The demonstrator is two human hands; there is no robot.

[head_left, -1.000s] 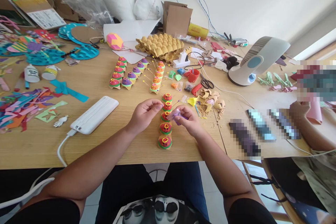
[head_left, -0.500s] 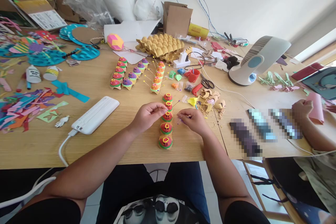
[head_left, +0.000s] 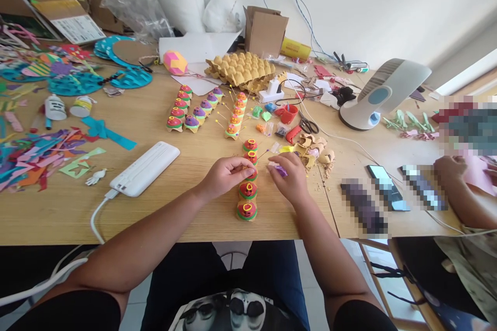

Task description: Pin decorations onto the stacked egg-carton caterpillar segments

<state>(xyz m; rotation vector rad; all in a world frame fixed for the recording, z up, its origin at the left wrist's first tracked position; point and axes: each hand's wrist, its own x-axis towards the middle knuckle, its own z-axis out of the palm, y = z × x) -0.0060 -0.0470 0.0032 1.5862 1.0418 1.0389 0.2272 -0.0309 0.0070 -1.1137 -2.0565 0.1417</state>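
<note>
Counted, left to right on the surface [head_left: 205, 147], one white power bank [head_left: 145, 169], one red strip [head_left: 177, 113], one purple strip [head_left: 199, 113] and one orange strip [head_left: 235, 120], plus one yellow-ringed front strip [head_left: 247, 190], all with five cups each. Saw the left hand [head_left: 229, 176] with fingertips pressed together over the front strip's middle cup, but could not tell of anything pinched. Noted the right hand [head_left: 290, 178] just right of that strip, fingers curled above one purple piece [head_left: 281, 170], without being able to tell held from covered.
</note>
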